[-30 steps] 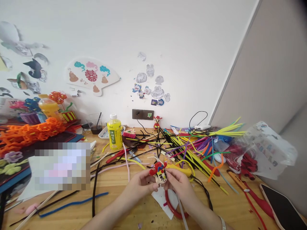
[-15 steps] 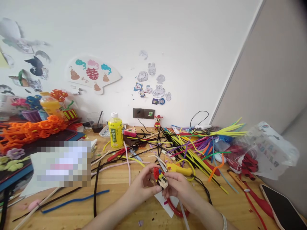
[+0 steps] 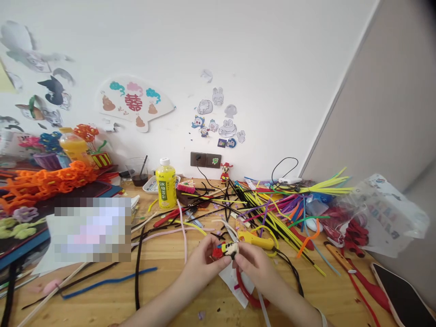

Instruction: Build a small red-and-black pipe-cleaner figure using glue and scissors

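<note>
Holding a pipe-cleaner figure (image 3: 230, 249) between both hands (image 3: 204, 268) (image 3: 257, 268)

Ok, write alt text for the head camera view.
The left hand and right hand hold a small pipe-cleaner figure in red and cream above a wooden desk. Yellow-handled scissors lie just beyond, among coloured pipe cleaners, and a yellow bottle stands near the wall.
</note>
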Demonstrator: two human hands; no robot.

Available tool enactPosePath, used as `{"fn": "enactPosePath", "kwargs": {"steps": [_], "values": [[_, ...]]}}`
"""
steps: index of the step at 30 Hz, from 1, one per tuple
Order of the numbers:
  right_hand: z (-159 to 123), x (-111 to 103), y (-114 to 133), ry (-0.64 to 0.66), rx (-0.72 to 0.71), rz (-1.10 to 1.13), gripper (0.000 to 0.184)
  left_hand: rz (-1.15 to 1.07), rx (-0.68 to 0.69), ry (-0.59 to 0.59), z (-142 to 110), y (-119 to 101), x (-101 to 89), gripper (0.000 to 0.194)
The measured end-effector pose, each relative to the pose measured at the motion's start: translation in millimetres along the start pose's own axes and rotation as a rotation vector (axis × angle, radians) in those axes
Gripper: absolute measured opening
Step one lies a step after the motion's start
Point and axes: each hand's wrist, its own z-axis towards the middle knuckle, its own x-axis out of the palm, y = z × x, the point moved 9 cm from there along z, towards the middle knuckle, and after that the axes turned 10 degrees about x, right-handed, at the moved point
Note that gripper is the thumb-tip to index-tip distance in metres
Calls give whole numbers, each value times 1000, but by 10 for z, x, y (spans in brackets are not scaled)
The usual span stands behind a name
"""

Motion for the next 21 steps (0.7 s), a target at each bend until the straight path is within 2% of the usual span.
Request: {"fn": "enactPosePath", "kwargs": {"steps": [3, 6, 10, 12, 16, 21], "values": [[3, -34, -41, -23, -3, -64, 27, -9, 13, -13, 4, -31, 5, 39], [17, -79, -102, -48, 9, -35, 32, -113, 18, 0, 19, -81, 41, 38], [25, -165, -93, -153, -14, -76, 41, -385, -59, 65, 7, -103, 149, 58], [11, -181, -25, -200, -65, -156, 41, -466, -98, 51, -7, -97, 155, 61], [-34, -143, 88, -205, -161, -260, 40, -445, -98, -15, 6, -73, 81, 52], [-38, -165, 25, -199, -111, -185, 34, -369, -7, -62, 67, -90, -26, 42]]}}
